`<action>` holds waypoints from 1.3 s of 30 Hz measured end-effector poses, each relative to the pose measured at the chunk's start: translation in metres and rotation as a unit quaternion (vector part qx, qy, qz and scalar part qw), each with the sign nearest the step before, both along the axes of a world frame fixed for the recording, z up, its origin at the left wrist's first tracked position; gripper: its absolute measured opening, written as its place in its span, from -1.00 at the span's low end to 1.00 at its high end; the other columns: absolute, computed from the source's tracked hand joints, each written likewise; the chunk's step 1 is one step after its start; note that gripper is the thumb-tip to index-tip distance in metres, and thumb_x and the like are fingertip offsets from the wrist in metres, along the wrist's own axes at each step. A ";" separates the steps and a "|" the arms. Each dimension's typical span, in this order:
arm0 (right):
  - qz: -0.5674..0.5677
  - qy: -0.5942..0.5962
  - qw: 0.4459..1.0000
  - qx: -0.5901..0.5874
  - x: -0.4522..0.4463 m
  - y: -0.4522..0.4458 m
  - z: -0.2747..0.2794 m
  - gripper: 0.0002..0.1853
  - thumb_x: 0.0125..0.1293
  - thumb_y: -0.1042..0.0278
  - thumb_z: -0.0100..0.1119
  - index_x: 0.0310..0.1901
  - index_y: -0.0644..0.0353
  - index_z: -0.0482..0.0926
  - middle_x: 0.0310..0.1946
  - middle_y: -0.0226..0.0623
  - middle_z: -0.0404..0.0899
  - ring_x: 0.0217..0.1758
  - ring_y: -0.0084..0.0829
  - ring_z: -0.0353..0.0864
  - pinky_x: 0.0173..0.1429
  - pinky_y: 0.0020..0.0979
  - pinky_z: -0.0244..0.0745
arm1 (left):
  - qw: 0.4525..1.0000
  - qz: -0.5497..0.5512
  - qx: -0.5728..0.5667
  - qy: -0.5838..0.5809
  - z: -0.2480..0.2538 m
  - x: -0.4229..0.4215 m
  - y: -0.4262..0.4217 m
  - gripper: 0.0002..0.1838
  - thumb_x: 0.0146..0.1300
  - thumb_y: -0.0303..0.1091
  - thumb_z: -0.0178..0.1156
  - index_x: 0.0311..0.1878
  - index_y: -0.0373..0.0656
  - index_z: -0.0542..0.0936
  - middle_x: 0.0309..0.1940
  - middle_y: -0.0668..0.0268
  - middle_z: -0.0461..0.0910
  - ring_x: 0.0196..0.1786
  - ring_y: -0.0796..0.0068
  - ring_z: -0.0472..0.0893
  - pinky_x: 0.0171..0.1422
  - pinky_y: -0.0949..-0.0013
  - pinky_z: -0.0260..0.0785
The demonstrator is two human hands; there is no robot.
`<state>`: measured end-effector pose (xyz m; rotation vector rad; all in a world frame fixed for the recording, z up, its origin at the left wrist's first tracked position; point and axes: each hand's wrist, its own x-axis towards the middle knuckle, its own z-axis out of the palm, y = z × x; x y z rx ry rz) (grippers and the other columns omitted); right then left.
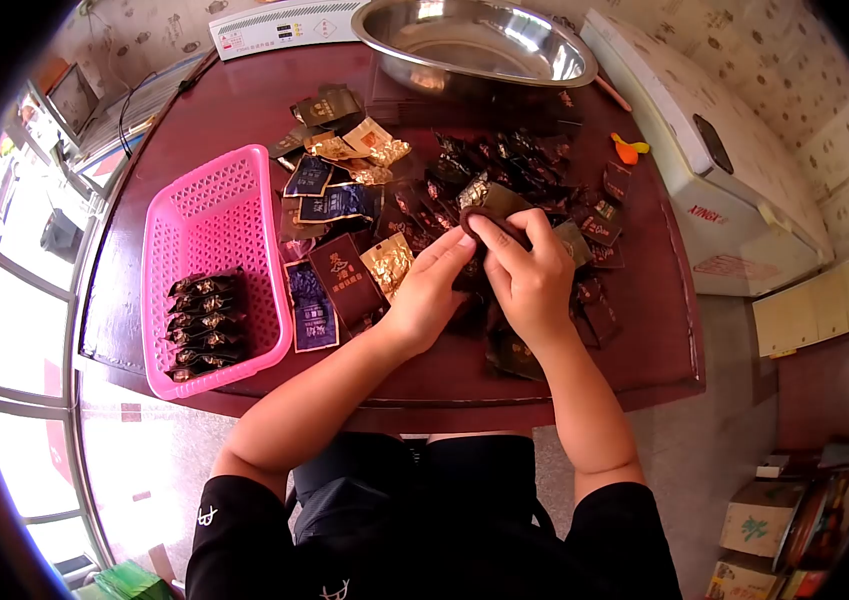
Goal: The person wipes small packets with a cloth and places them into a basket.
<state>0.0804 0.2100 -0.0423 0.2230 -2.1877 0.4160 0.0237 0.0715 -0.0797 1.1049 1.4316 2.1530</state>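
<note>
Above the table's middle, my left hand [432, 288] and my right hand [532, 278] are closed together on a small dark brown packet [497, 222]. Its lower part is hidden by my fingers. Around and beyond my hands spreads a loose heap of dark packets [509, 165]. Left of my left hand lie a gold packet [387, 262], a brown packet with gold print [346, 277] and a blue packet [313, 305]. Farther left is a pink basket [156, 300], in which a row of dark packets [206, 325] stands near the front.
A large steel basin [474, 72] sits at the table's back, beside a white appliance [289, 28]. On the right stands a white chest [709, 150] with a phone [712, 143] on top. An orange and yellow object [627, 150] lies near the table's [659, 330] right edge.
</note>
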 end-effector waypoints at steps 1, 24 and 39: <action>0.004 0.009 1.000 -0.027 0.000 0.002 -0.003 -0.52 0.03 0.62 0.27 0.04 0.00 0.70 -0.29 -0.34 0.44 -0.31 -0.30 0.55 -0.28 -0.28 0.50 | 1.000 0.012 -0.012 0.009 0.006 0.002 0.000 -0.54 0.57 -0.16 -0.10 0.42 -0.12 0.35 0.21 0.32 0.48 0.24 0.49 0.46 0.23 0.30 0.34; 0.042 0.039 0.998 -0.023 -0.002 0.013 0.005 -0.65 -0.05 0.69 0.26 -0.22 0.04 0.73 -0.33 -0.34 0.48 -0.40 -0.33 0.59 -0.36 -0.33 0.51 | 0.947 -0.035 0.045 -0.315 0.033 0.001 -0.006 -0.65 0.58 -0.19 -0.10 0.15 -0.22 0.51 -0.01 0.28 0.61 0.02 0.51 0.60 0.09 0.37 0.47; 0.070 0.026 0.996 -0.050 0.000 0.014 0.008 -0.69 -0.01 0.66 0.22 -0.23 0.10 0.74 -0.41 -0.35 0.50 -0.47 -0.37 0.58 -0.41 -0.37 0.48 | 0.941 -0.044 0.090 -0.323 0.031 -0.001 0.000 -0.69 0.58 -0.24 -0.10 0.12 -0.22 0.51 -0.03 0.31 0.62 0.00 0.56 0.61 0.09 0.42 0.48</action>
